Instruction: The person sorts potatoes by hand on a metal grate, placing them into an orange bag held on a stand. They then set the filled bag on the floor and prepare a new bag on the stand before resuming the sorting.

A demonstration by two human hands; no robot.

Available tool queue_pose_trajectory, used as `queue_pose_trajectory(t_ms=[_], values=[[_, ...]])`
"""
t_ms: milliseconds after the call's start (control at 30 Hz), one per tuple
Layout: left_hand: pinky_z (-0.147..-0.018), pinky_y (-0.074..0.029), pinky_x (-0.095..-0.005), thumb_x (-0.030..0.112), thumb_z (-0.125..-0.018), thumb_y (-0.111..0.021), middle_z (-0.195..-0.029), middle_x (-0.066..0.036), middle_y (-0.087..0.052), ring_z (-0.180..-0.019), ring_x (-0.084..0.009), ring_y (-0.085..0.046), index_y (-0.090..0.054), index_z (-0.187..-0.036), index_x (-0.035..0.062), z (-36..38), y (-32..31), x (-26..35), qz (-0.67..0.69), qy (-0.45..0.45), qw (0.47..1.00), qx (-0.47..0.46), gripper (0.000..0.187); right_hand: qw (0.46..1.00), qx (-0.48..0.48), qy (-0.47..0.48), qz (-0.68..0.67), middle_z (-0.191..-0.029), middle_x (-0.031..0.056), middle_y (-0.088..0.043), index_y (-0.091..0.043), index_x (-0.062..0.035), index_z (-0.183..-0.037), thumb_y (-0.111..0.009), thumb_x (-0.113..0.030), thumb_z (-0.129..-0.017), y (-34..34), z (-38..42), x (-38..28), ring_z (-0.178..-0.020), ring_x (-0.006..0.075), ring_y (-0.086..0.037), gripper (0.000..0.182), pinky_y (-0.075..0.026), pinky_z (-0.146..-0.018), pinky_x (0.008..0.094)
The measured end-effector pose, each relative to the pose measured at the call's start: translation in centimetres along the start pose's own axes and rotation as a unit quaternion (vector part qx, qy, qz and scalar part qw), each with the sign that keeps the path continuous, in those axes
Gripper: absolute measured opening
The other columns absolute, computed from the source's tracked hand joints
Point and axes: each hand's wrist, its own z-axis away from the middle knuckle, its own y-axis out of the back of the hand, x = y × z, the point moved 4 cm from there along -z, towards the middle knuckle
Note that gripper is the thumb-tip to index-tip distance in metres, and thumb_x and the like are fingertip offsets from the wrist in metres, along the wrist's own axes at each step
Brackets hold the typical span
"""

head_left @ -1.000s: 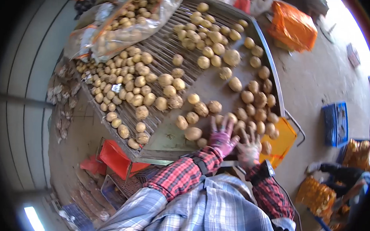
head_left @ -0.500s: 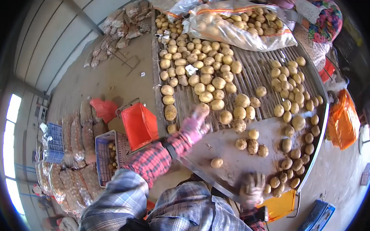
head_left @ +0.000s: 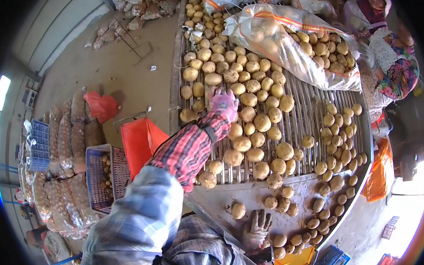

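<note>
My left hand (head_left: pixel 223 104), in a pinkish glove, reaches far over the slatted sorting table (head_left: pixel 317 101). Its fingers are spread among the potatoes (head_left: pixel 213 79) and appear to touch them, without closing round any. My right hand (head_left: pixel 256 230), in a dirt-stained glove, lies open with fingers apart at the table's near metal edge. Beside it is a single potato (head_left: pixel 238 211) on the smooth metal plate (head_left: pixel 214 199). A small group of potatoes (head_left: pixel 283 205) lies just beyond, and a long row of others (head_left: pixel 313 223) follows the right rim.
A clear sack of potatoes (head_left: pixel 291 50) lies across the table's far end. At the far right is another person (head_left: pixel 390 69). Left of the table are a red bag on a frame (head_left: pixel 143 141), a purple crate (head_left: pixel 98 179) and stacked full sacks (head_left: pixel 62 145). An orange bag (head_left: pixel 379 175) hangs at the right.
My left hand has moved from a potato near the slats' front edge to farther up the table. Potatoes now lie nearer along the left front slats. My right hand stays by the near edge.
</note>
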Motion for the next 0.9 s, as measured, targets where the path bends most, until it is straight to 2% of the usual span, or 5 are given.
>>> queue_pose_trajectory(t_ms=[100,333,567,667,900], values=[[-0.107,-0.037,-0.0493,0.041,-0.099,-0.050,-0.126,-0.011,-0.057,-0.110,-0.0248,-0.056,-0.047,-0.135,0.0105,1.3,-6.9,-0.1,0.304,-0.039,0.951,-0.037,0.047,1.000,0.010,0.002,0.003,-0.151,0.0163,-0.042,-0.049,-0.0169,-0.144,-0.069,-0.031,-0.077,-0.5,0.1,0.2,-0.139,0.0500,-0.032,0.072,-0.026,-0.113,0.0649],[-0.093,-0.054,-0.0432,0.026,-0.097,-0.062,-0.136,-0.019,-0.056,-0.104,-0.0302,-0.066,-0.056,-0.133,0.0066,13.3,-2.4,1.9,0.250,-0.252,0.934,-0.047,0.041,0.999,0.031,0.024,-0.025,-0.144,0.0167,-0.049,-0.051,-0.0137,-0.141,-0.072,-0.020,-0.074,0.6,-1.3,0.7,-0.135,0.0438,-0.041,0.071,-0.037,-0.110,0.0563],[-0.080,-0.055,-0.0264,0.013,-0.100,-0.062,-0.106,-0.003,-0.069,-0.090,-0.0104,-0.066,-0.063,-0.122,0.0042,18.3,2.0,5.0,0.868,-0.034,0.431,-0.245,0.024,0.870,0.125,-0.004,-0.477,-0.127,0.0122,-0.061,-0.041,-0.0106,-0.150,-0.068,0.000,-0.087,8.2,-8.4,-6.0,-0.109,0.0236,-0.064,0.069,-0.055,-0.091,0.0351],[-0.084,-0.054,-0.0266,0.002,-0.098,-0.059,-0.105,-0.004,-0.067,-0.090,-0.0104,-0.063,-0.059,-0.129,0.0002,22.4,4.7,7.9,0.826,-0.084,0.515,-0.213,0.032,0.760,0.073,-0.061,-0.643,-0.127,0.0056,-0.061,-0.036,-0.0132,-0.155,-0.072,-0.001,-0.087,9.4,-12.4,-8.3,-0.103,0.0146,-0.064,0.078,-0.054,-0.089,0.0282],[-0.085,-0.054,-0.0260,-0.001,-0.097,-0.061,-0.103,-0.004,-0.072,-0.092,-0.0111,-0.065,-0.069,-0.105,0.0015,29.1,5.1,10.3,0.654,-0.201,0.729,0.004,0.012,0.828,0.166,0.001,-0.535,-0.126,0.0070,-0.060,-0.040,-0.0084,-0.151,-0.076,-0.008,-0.085,10.8,-7.3,-4.8,-0.107,0.0109,-0.059,0.075,-0.051,-0.092,0.0283]])
